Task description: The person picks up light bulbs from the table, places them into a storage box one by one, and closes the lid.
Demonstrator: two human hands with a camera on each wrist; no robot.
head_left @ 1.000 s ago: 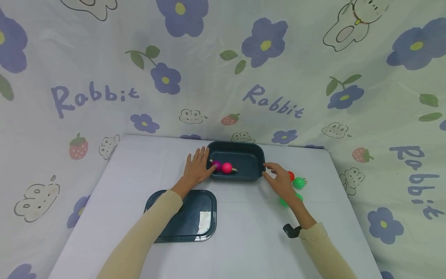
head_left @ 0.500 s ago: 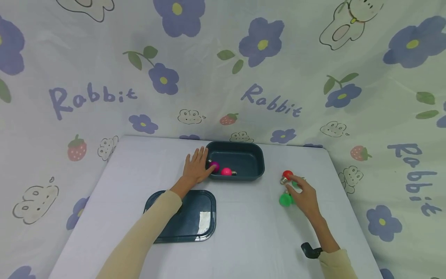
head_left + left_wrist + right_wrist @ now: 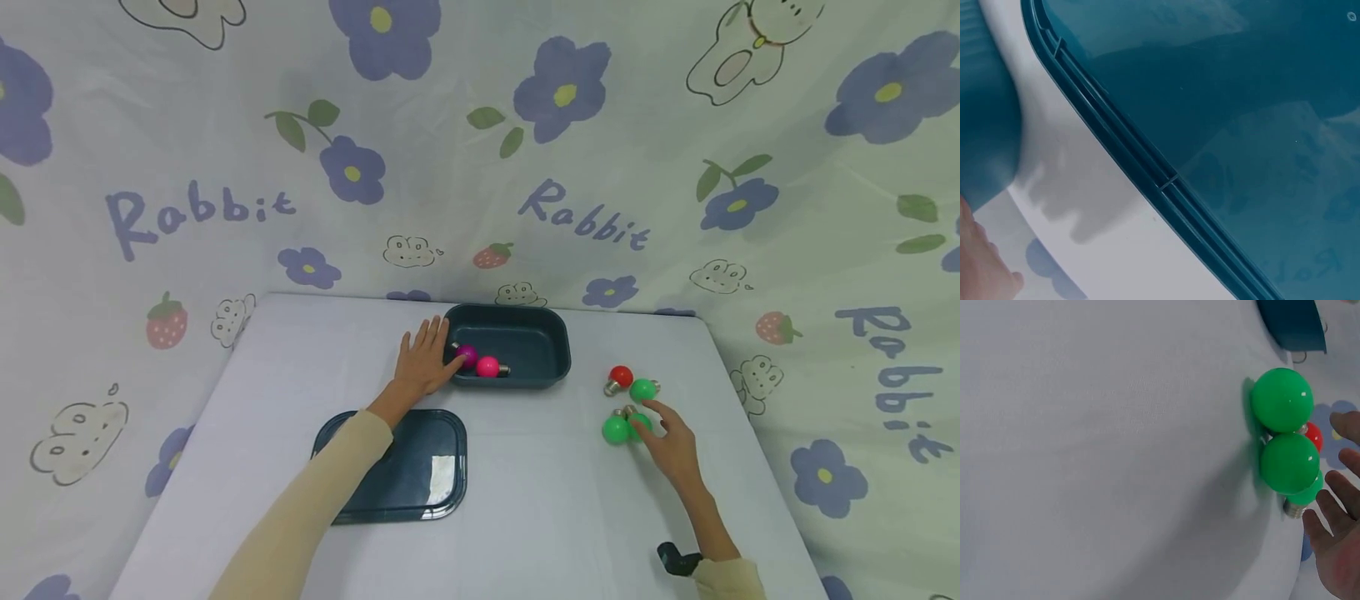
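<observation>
My left hand point(image 3: 422, 362) rests with straight fingers against the left side of a dark teal box point(image 3: 536, 350), its thumb over the rim. In the box lie a purple light bulb point(image 3: 467, 357) and a pink light bulb point(image 3: 487, 367). My right hand point(image 3: 671, 442) hovers beside a cluster of bulbs on the table's right, fingers spread, nothing between them. This cluster has a red bulb point(image 3: 620, 377), a green bulb point(image 3: 643, 390) behind, and two green bulbs point(image 3: 1282, 400) side by side in front. The right wrist view shows the fingers apart from them.
A dark teal lid point(image 3: 420, 475) lies flat on the white table point(image 3: 540, 483), in front of the box and partly under my left forearm. A black device point(image 3: 677, 560) sits at my right wrist. Behind the table hangs a flower-printed cloth point(image 3: 450, 150).
My right hand has moved from the box's right rim across to the bulbs, then slightly back toward the nearer green ones. The left hand has stayed at the box.
</observation>
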